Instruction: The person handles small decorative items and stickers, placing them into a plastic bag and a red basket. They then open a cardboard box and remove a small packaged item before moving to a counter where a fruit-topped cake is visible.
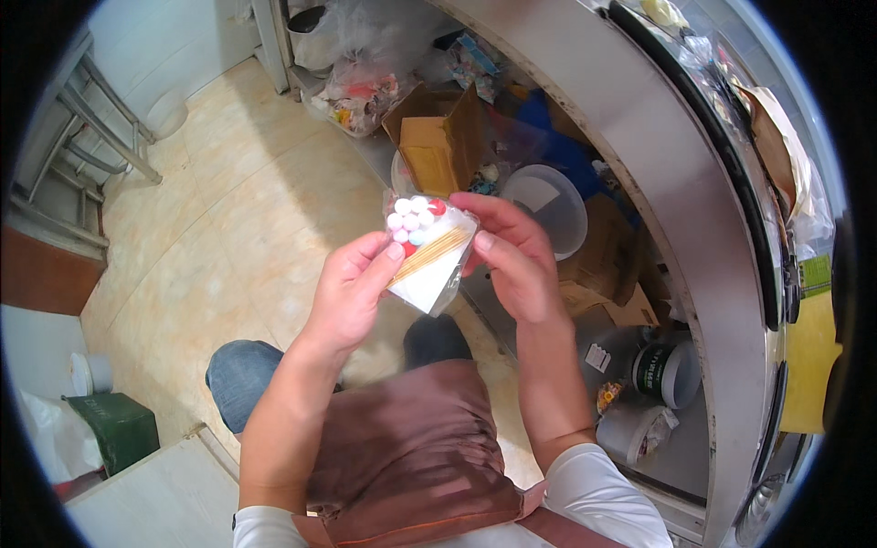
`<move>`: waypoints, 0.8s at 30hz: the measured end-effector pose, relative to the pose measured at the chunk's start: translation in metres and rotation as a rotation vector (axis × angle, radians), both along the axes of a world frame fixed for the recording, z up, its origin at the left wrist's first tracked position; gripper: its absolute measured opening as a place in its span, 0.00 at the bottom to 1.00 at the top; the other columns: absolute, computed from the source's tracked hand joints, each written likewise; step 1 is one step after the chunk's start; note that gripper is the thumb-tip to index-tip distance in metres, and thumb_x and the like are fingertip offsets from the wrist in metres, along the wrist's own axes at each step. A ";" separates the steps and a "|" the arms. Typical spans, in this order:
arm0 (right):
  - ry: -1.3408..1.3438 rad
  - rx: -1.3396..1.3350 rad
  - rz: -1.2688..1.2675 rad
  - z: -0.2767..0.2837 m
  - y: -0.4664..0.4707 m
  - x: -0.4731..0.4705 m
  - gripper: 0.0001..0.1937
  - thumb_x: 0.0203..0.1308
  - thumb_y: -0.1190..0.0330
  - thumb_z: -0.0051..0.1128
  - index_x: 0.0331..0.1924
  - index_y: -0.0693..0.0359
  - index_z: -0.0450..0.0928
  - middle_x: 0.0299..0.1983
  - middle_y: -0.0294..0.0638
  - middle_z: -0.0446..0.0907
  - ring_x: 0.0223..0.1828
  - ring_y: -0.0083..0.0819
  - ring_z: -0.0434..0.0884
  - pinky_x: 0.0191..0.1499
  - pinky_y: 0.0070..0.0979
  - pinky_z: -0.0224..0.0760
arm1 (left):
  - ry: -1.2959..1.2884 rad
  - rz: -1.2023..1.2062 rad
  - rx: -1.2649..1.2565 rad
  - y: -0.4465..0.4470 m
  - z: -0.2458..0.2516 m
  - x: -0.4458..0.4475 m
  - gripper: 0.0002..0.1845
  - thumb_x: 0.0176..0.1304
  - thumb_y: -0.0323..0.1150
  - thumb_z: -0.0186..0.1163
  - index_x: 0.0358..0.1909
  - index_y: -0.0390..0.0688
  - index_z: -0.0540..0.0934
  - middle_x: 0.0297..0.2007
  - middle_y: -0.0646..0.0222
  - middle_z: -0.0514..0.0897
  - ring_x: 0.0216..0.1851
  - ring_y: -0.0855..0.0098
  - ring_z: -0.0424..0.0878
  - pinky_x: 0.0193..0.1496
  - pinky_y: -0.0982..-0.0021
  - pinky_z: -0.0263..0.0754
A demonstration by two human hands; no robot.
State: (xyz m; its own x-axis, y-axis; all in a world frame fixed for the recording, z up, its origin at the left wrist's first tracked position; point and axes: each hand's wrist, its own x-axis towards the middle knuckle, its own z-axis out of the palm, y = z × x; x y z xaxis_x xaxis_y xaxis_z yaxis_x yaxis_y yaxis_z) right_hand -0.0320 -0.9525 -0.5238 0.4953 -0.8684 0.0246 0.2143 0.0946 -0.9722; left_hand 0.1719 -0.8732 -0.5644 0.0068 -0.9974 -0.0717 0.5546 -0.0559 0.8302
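Between my two hands is a clear plastic packet (431, 277). Inside it show several small balls (411, 221) in white, pale pink, light blue and red, and a bundle of thin wooden sticks (433, 252). A white sheet or card lies behind them. My left hand (353, 284) pinches the packet's lower left edge, thumb on top. At the upper right edge my right hand (517, 257) grips it between thumb and fingers. The packet is tilted and held above the floor, in front of the low shelf.
On the low shelf to the right are an open cardboard box (428, 147), a round translucent lid or tub (548, 205), a white bucket with a dark label (664, 373) and plastic bags (360, 89). A metal counter edge (658, 137) curves above. Metal stool legs (109, 130) stand left.
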 end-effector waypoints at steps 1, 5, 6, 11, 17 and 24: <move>-0.017 0.004 0.036 -0.001 -0.001 -0.001 0.19 0.70 0.72 0.65 0.63 0.62 0.82 0.49 0.34 0.87 0.45 0.20 0.84 0.44 0.21 0.78 | 0.003 -0.012 0.006 0.000 -0.001 0.000 0.17 0.82 0.36 0.57 0.59 0.34 0.82 0.51 0.66 0.88 0.51 0.77 0.85 0.56 0.72 0.79; 0.037 0.060 -0.033 -0.011 0.002 -0.004 0.07 0.71 0.71 0.64 0.47 0.64 0.86 0.40 0.37 0.88 0.39 0.21 0.85 0.41 0.23 0.79 | 0.080 -0.029 0.049 0.001 -0.002 0.000 0.17 0.82 0.36 0.56 0.60 0.33 0.81 0.53 0.65 0.88 0.52 0.76 0.85 0.59 0.71 0.80; -0.005 0.028 -0.015 -0.013 0.005 -0.004 0.05 0.71 0.71 0.64 0.44 0.64 0.85 0.39 0.37 0.88 0.38 0.21 0.85 0.41 0.22 0.78 | 0.114 -0.030 0.060 0.001 -0.002 -0.001 0.17 0.82 0.36 0.56 0.60 0.33 0.81 0.53 0.64 0.88 0.52 0.75 0.86 0.60 0.70 0.80; 0.055 -0.135 -0.012 -0.006 0.029 -0.011 0.06 0.72 0.73 0.63 0.36 0.63 0.81 0.34 0.35 0.84 0.35 0.21 0.82 0.40 0.22 0.75 | 0.120 -0.119 0.081 0.002 0.002 -0.005 0.17 0.81 0.34 0.58 0.63 0.34 0.79 0.53 0.62 0.88 0.49 0.73 0.87 0.54 0.71 0.82; 0.136 -0.280 0.164 0.014 0.031 -0.047 0.06 0.69 0.74 0.61 0.34 0.63 0.77 0.32 0.36 0.79 0.32 0.24 0.76 0.38 0.25 0.68 | 0.243 -0.557 0.312 0.006 0.007 0.016 0.20 0.79 0.37 0.60 0.63 0.33 0.79 0.45 0.65 0.89 0.30 0.81 0.81 0.26 0.80 0.68; -0.091 0.210 -0.115 -0.004 0.042 -0.042 0.10 0.78 0.68 0.51 0.35 0.60 0.75 0.28 0.37 0.80 0.27 0.25 0.78 0.31 0.22 0.71 | 0.313 -0.282 -0.023 0.008 -0.003 -0.019 0.41 0.78 0.61 0.54 0.73 0.32 0.70 0.59 0.58 0.86 0.55 0.66 0.86 0.56 0.64 0.81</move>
State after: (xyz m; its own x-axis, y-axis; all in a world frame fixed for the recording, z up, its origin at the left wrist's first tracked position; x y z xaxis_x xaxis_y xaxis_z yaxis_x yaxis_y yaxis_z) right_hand -0.0743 -0.9102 -0.5282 0.3972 -0.9095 -0.1226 0.3210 0.2628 -0.9099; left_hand 0.1529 -0.8654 -0.5671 -0.2848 -0.9586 -0.0043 0.7461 -0.2245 0.6268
